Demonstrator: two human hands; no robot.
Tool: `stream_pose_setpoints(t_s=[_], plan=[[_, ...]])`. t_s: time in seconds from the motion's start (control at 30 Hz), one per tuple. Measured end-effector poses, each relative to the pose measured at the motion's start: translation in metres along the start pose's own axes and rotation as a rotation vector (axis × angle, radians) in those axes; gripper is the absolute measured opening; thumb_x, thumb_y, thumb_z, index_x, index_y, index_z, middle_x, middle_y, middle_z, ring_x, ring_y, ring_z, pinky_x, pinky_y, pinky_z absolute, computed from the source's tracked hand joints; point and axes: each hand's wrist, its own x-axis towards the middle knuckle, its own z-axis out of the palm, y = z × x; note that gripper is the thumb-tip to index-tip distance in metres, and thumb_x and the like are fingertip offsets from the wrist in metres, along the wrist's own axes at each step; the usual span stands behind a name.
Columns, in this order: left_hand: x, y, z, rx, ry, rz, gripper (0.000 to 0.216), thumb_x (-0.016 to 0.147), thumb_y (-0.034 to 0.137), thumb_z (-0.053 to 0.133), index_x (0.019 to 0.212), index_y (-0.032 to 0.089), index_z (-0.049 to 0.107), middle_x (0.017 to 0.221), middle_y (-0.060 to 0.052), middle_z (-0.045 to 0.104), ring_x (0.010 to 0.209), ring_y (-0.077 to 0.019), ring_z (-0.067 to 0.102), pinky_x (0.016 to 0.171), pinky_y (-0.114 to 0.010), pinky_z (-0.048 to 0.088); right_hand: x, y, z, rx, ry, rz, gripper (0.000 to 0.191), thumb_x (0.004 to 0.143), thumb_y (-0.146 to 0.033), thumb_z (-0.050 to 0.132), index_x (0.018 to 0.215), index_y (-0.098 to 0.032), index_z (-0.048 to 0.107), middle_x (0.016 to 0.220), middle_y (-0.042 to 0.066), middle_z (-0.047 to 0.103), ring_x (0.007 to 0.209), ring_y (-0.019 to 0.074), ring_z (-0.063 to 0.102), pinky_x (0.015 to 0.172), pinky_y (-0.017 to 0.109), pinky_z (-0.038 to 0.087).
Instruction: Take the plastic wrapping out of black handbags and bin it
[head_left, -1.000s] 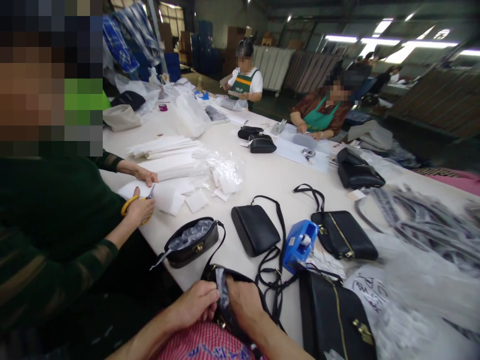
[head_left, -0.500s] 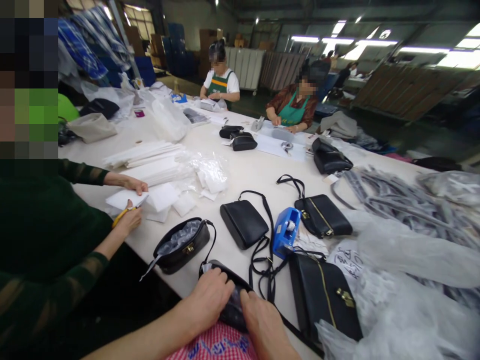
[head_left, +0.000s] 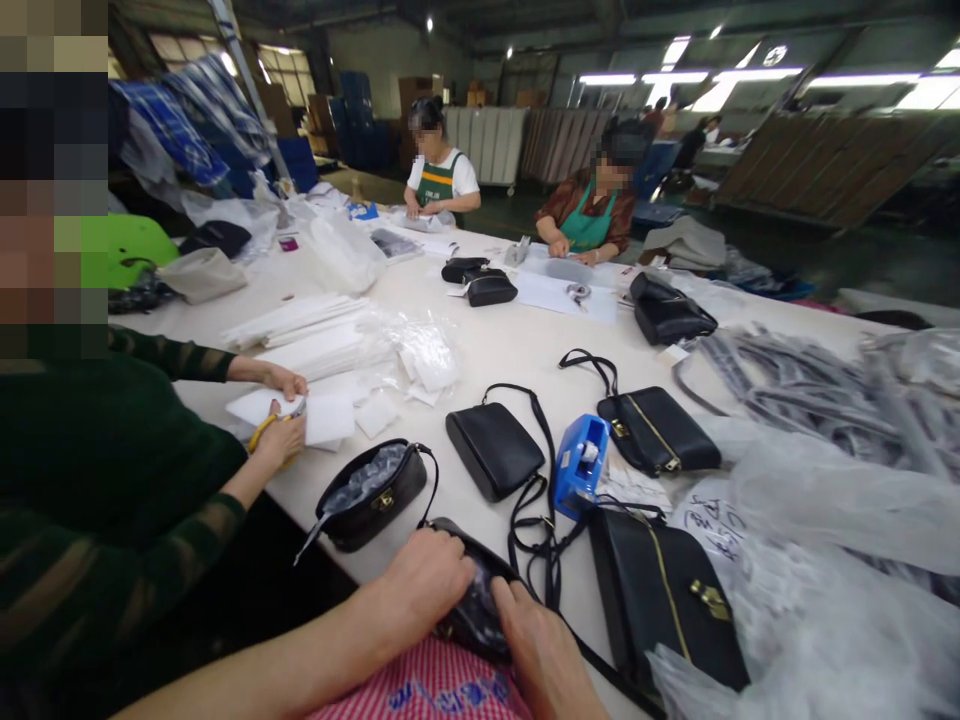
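A dim, shed-like hall with strip lights overhead framed the long white table (head_left: pixel 495 350), which ran across the view under black bags, clear plastic wrap and stacked white sheets (head_left: pixel 315 335), with two green-aproned people seated at its far side and a dark-sleeved co-worker cutting on the left. At the near edge sat the small black bag (head_left: pixel 472 600), just short of the blue tape dispenser (head_left: pixel 579 465). The left hand (head_left: pixel 424 590) lay flat on it, fingers together, while the right hand (head_left: pixel 536 650) pressed its side, fingers close.
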Motion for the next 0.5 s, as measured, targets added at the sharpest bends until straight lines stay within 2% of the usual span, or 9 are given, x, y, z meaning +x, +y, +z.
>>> stream_pose_setpoints(t_s=[0.1, 0.2, 0.27, 0.37, 0.43, 0.5], plan=[[0.000, -0.006, -0.002, 0.060, -0.059, 0.007, 0.019, 0.085, 0.008, 0.051, 0.072, 0.015, 0.064, 0.075, -0.010, 0.067, 0.078, -0.0257, 0.062, 0.072, -0.037, 0.047, -0.002, -0.001, -0.002, 0.014, 0.047, -0.039, 0.037, 0.076, 0.009, 0.040, 0.089, -0.022, 0.056, 0.086, 0.002, 0.065, 0.071, 0.0173, 0.069, 0.054, 0.023, 0.041], [0.001, -0.013, 0.000, 0.058, -0.128, -0.014, 0.016, 0.078, 0.004, 0.056, 0.069, 0.015, 0.064, 0.072, -0.010, 0.067, 0.074, -0.0245, 0.062, 0.070, -0.036, 0.045, 0.002, -0.004, -0.005, -0.008, 0.001, -0.060, 0.037, 0.077, 0.010, 0.037, 0.082, -0.020, 0.058, 0.083, 0.005, 0.066, 0.070, 0.0185, 0.069, 0.052, 0.025, 0.038], [-0.002, -0.012, -0.002, 0.017, -0.044, 0.000, 0.013, 0.080, 0.007, 0.056, 0.074, 0.016, 0.064, 0.076, -0.008, 0.067, 0.077, -0.0227, 0.061, 0.071, -0.034, 0.044, 0.004, -0.005, -0.007, -0.047, -0.015, -0.037, 0.038, 0.076, 0.011, 0.037, 0.082, -0.019, 0.059, 0.082, 0.005, 0.066, 0.069, 0.0185, 0.069, 0.052, 0.026, 0.037], [-0.009, -0.003, -0.006, -0.036, 0.097, 0.066, 0.009, 0.086, 0.026, 0.060, 0.089, 0.018, 0.063, 0.093, -0.007, 0.066, 0.090, -0.0226, 0.059, 0.078, -0.035, 0.043, 0.000, -0.001, -0.008, -0.077, 0.067, -0.015, 0.032, 0.080, 0.005, 0.042, 0.085, -0.022, 0.059, 0.087, 0.004, 0.065, 0.074, 0.0188, 0.067, 0.055, 0.025, 0.040], [-0.011, -0.001, -0.003, -0.020, 0.088, 0.125, 0.016, 0.084, 0.032, 0.065, 0.089, 0.018, 0.062, 0.095, -0.006, 0.064, 0.093, -0.0228, 0.057, 0.082, -0.037, 0.041, -0.005, 0.008, -0.007, -0.031, 0.075, -0.031, 0.025, 0.083, -0.002, 0.046, 0.084, -0.024, 0.059, 0.087, 0.003, 0.064, 0.076, 0.0198, 0.066, 0.057, 0.025, 0.044], [-0.010, -0.004, 0.004, 0.023, 0.084, 0.165, 0.010, 0.084, 0.027, 0.064, 0.081, 0.018, 0.062, 0.091, -0.004, 0.063, 0.091, -0.0218, 0.055, 0.084, -0.038, 0.039, -0.011, 0.021, -0.004, 0.089, 0.058, -0.071, 0.020, 0.086, -0.009, 0.046, 0.085, -0.025, 0.059, 0.089, 0.002, 0.063, 0.077, 0.0193, 0.066, 0.062, 0.026, 0.048]])
